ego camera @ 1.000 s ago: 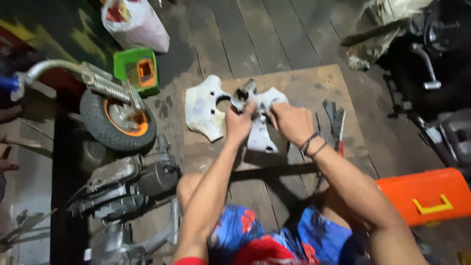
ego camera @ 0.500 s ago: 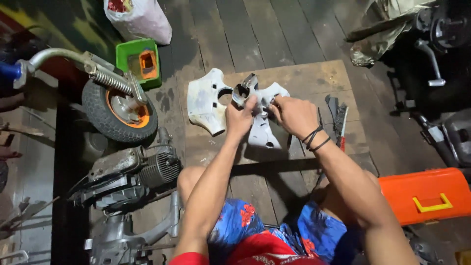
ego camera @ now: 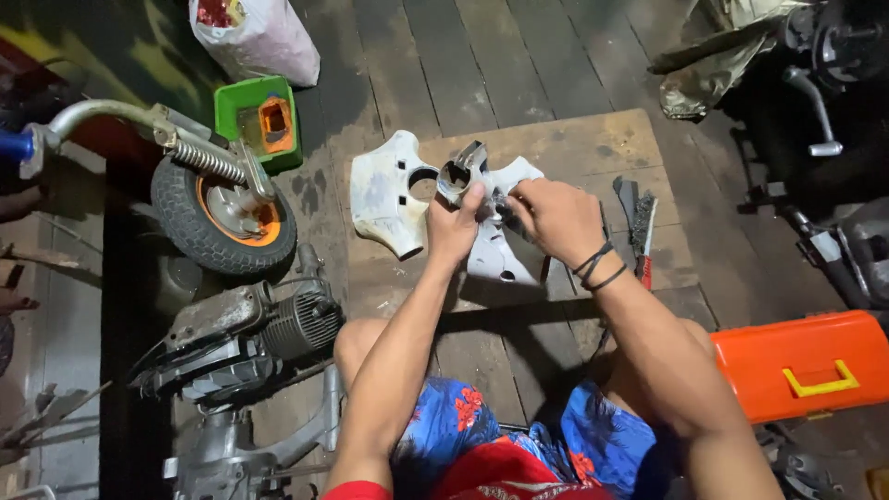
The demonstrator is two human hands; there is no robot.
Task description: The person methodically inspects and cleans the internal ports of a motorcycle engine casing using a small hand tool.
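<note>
Left hand (ego camera: 454, 227) closed on a shiny metal part (ego camera: 460, 171) at centre, right hand (ego camera: 556, 218) just at its 3 o'clock, gripping a white cover (ego camera: 495, 245) that rests on the board (ego camera: 574, 148). At 9 o'clock of the hands, flat on the board edge, a second white panel (ego camera: 384, 199); at 3 o'clock, tools (ego camera: 639, 222) with a red handle. Further out: green box (ego camera: 259, 116) with orange insert at 10 o'clock, white bag (ego camera: 264, 37) with red contents at 11 o'clock, wheel (ego camera: 222, 218) at 9 o'clock, engine (ego camera: 250, 338) at 8 o'clock, orange case (ego camera: 801, 361) with yellow latch at 4 o'clock.
</note>
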